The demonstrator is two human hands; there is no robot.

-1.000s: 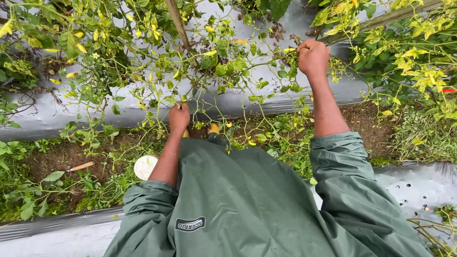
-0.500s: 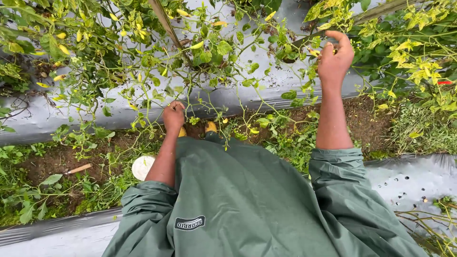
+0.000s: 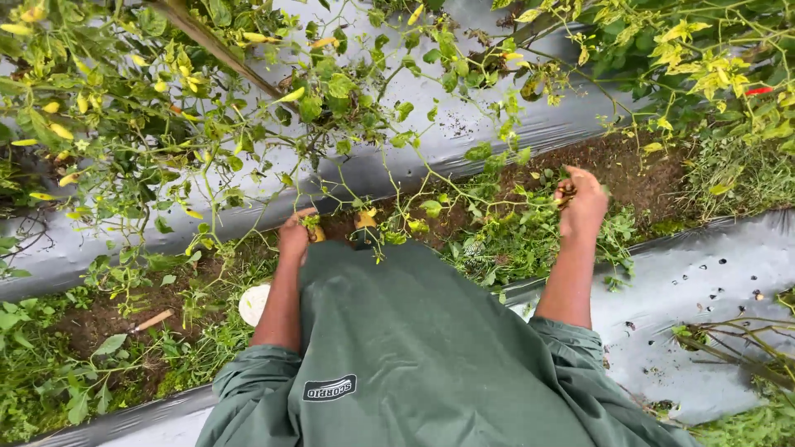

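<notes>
A soil furrow (image 3: 629, 178) between silver mulch sheets (image 3: 712, 281) is seen; at two o'clock, small dark pickings are clutched by the right hand (image 3: 582, 201); the left hand (image 3: 296, 234), at eleven, is closed among chilli stems (image 3: 331, 178), its hold unclear.

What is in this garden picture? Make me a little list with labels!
Place: furrow of brown soil between beds under silver plastic mulch sheet
Left hand: low among thin green stems, by a small yellow thing; grip unclear
Right hand: fingers curled over the weeds; contents unclear
Plants: leafy chilli bushes with pale yellow pods, one red pod
Clothing: green raincoat
</notes>
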